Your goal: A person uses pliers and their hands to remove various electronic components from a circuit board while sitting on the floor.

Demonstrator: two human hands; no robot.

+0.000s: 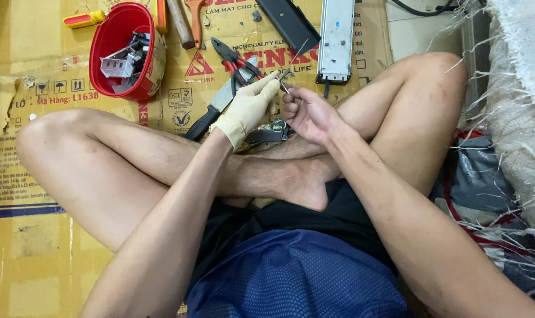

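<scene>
Right now our gloved left hand point(249, 106) and bare right hand point(305, 112) both pinch a small metal part point(285, 75) above our crossed legs, while the red bucket point(111, 35) on the cardboard point(37, 235) holds grey plastic pieces point(123, 62).

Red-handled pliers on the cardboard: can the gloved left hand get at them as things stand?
Probably yes. The pliers lie uncovered just beyond the left hand, but its fingertips are pinching a small metal part shared with the right hand.

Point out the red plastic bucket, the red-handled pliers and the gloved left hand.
Red plastic bucket point(105, 41): head view, on its inner wall.
Red-handled pliers point(232, 59): head view, on the handles.
Cream-gloved left hand point(249, 106): head view, back of the hand.
</scene>
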